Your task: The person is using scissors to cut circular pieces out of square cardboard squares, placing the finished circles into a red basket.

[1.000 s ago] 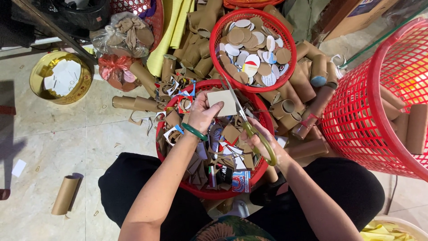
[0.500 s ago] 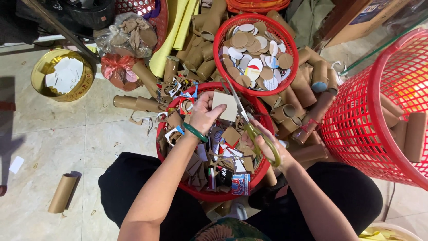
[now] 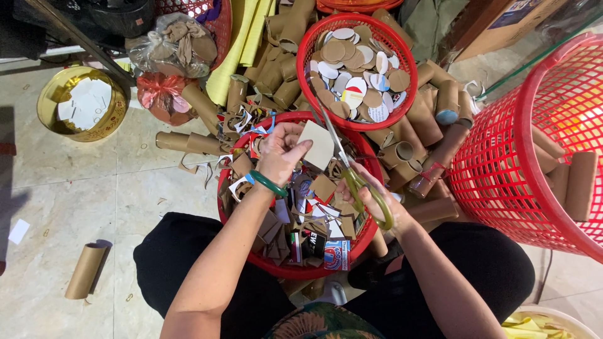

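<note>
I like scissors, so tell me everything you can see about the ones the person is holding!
The scissors have yellow-green handles and long thin metal blades. The right hand grips the handles. The blades point up and away, beside a tan cardboard piece held by the left hand, over a red basket of scraps.

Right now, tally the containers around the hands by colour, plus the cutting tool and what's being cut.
Red baskets: 3 (scrap basket, disc basket, big mesh basket)
Gold round tin: 1
Scissors, in right hand: 1
Cardboard square, in left hand: 1
Total: 6
</note>
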